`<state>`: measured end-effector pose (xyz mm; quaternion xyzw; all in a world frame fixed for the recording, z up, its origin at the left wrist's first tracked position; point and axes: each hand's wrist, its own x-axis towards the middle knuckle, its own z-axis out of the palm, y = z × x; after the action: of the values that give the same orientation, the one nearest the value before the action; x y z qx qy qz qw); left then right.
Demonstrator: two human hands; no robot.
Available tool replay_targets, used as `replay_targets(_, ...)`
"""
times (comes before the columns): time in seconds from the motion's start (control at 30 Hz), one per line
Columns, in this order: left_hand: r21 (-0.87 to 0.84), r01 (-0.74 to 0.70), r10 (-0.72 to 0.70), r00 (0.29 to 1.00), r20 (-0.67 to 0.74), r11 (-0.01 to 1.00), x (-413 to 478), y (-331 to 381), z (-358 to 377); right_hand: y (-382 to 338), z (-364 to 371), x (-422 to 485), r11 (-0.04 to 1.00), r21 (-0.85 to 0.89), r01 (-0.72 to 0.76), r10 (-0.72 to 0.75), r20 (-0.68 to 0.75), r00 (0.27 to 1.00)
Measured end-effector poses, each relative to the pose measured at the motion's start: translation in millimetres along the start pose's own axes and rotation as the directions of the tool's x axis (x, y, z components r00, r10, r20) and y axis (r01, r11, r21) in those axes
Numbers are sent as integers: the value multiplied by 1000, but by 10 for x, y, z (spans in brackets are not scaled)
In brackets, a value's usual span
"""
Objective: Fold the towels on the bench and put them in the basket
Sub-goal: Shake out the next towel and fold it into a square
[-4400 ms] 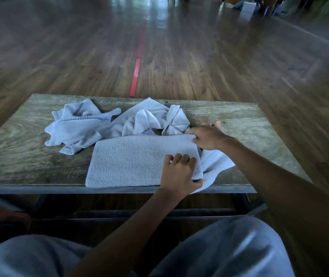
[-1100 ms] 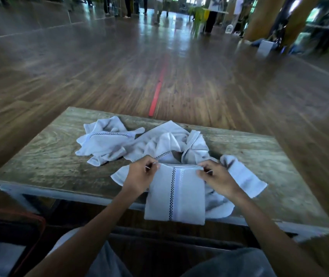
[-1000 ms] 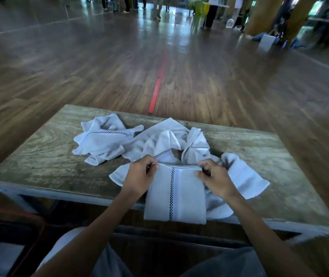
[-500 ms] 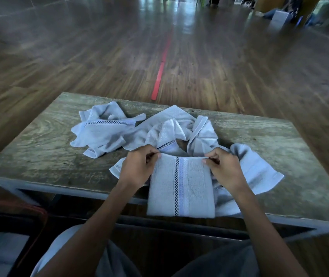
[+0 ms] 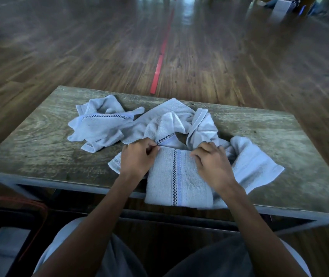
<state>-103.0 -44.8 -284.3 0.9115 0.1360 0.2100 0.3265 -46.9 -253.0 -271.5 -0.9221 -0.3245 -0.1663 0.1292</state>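
Note:
A folded white towel (image 5: 179, 180) with a checkered stripe lies at the front edge of the wooden bench (image 5: 39, 140), its near end hanging over the edge. My left hand (image 5: 137, 158) pinches its far left corner. My right hand (image 5: 213, 166) pinches its far right corner. Under it lies another flat towel (image 5: 255, 166) spreading to the right. Two crumpled towels sit behind: one at the left (image 5: 101, 126), one in the middle (image 5: 179, 120). A dark basket with an orange rim (image 5: 29, 204) holding a pale folded towel (image 5: 1, 248) shows at the lower left.
The bench's right part (image 5: 299, 156) is bare wood. Beyond the bench stretches a wooden floor with a red line (image 5: 159, 62). My knees (image 5: 119, 256) are right below the bench's front edge.
The towel went from a wide fold to a narrow one with the stripe on top. In the last second both hands kept pinching its far corners; the view tilted down.

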Motion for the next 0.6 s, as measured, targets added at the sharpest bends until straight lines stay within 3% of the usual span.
replay_targets(0.03,0,-3,3,1000,-12,1000,-9,-2,-2,-85,-27,-30,998,-40,38,-38,1,999)
replay_targets(0.1,-2,-7,7,999,-34,1000,-23,0,-5,-297,-71,-99,998,-44,49,-41,155,987)
replay_targets(0.17,-34,10,-12,999,-52,999,-45,9,-18,-453,-50,-166,1000,0,-23,21,395,919)
replay_targets(0.23,-72,49,-54,996,-71,996,-87,32,-65,-508,42,-190,998,-27,-53,59,510,858)
replay_targets(0.33,-223,174,-200,974,-102,959,-234,51,-177,-486,111,-143,995,-41,-91,99,538,837)
replay_targets(0.43,-365,363,-388,921,4,857,-515,3,-251,-467,121,-93,993,-67,-93,115,556,823)
replay_targets(0.6,-364,327,-255,939,231,872,-1082,-80,-230,-563,120,-1,984,-61,-168,172,586,792)
